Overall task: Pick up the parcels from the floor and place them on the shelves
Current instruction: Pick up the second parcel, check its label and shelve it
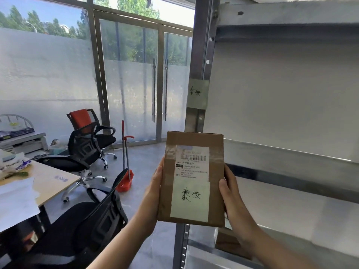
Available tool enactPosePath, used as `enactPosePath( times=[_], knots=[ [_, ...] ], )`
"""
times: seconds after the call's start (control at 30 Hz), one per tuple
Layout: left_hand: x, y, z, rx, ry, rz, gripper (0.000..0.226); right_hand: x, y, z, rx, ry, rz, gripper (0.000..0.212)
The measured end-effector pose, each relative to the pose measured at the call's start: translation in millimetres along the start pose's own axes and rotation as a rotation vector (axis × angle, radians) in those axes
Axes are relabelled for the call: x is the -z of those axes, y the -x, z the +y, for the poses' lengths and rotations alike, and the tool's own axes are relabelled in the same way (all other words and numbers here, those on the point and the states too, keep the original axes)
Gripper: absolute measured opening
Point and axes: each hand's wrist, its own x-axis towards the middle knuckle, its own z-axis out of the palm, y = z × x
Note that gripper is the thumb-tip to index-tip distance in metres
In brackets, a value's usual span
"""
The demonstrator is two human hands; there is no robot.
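Note:
A brown cardboard parcel (216, 183) with a printed shipping label and a white handwritten label is held upright in front of me. My left hand (153, 193) grips its left edge and my right hand (233, 199) grips its right edge. The parcel hangs just in front of the grey metal shelf unit's left upright post (198, 55), which carries a taped paper tag (197, 93) with matching handwriting. The middle shelf (287, 158) lies behind and to the right of the parcel. Another brown parcel (229, 243) sits on a lower shelf, partly hidden by my right arm.
Black mesh office chairs (87, 146) stand left of me, one close at lower left. A wooden desk (50, 183) with papers is at far left. A red mop and dustpan (126, 177) stand on the grey floor. Glass doors (159, 90) are behind.

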Motion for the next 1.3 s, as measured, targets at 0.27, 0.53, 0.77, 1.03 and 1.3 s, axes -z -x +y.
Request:
enactPosePath(
  times=[0.27,0.53,0.77,1.03,1.3],
  knots=[
    [-12,1,13,-0.044,-0.142,-0.109,0.080,17,14,-8,0.082,0.015,0.103,0.058],
    [-65,-12,30,-0.147,-0.195,-0.234,0.055,58,20,-40,0.180,-0.089,0.200,0.045],
    [-111,-34,56,-0.198,-0.215,-0.261,0.034,105,1,-65,0.211,-0.017,0.299,0.039],
    [-144,-74,84,-0.213,-0.265,-0.255,0.047,135,-31,-84,0.182,0.046,0.298,0.038],
    [-175,-109,82,-0.180,-0.325,-0.269,0.034,163,-61,-86,0.072,-0.029,0.354,0.031]
  ],
)
